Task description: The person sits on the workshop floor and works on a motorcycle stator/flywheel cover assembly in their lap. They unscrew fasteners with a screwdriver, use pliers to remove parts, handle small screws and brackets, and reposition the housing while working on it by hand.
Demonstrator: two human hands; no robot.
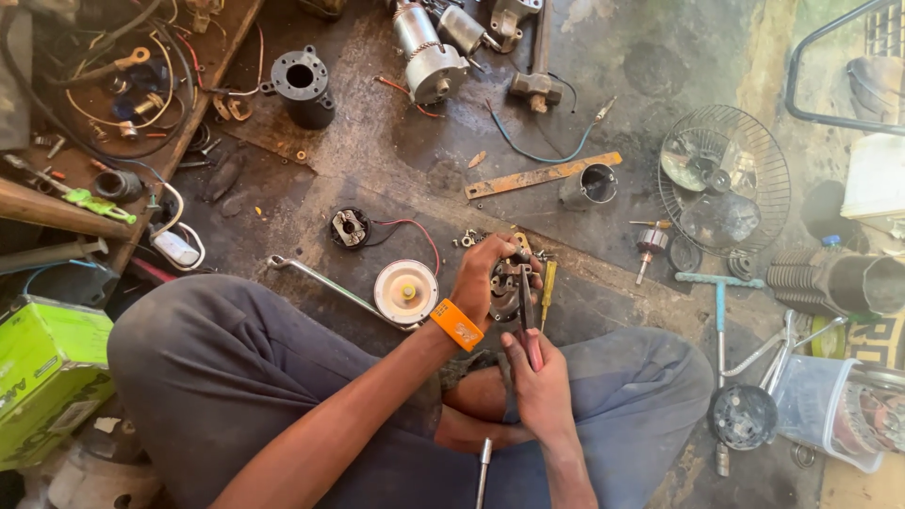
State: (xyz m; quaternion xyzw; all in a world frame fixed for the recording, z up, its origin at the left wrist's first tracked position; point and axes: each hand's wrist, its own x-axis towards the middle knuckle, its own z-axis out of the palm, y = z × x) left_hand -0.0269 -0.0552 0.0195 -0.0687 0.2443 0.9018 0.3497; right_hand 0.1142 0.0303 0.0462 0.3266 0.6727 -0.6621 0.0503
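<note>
The left hand (485, 273) covers most of the small dark metal part (506, 290) it grips, the green box (42, 372) runs off the left edge, and the plastic tub (830, 410) is cut off at right.

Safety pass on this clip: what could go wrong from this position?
1. Right hand drives the red-handled tool toward the left hand gripping the small metal part; a slip could likely jab fingers.
2. The part is held in the air over the lap, so it may twist or drop.
3. Small loose hardware could scatter on the cluttered floor.
</note>
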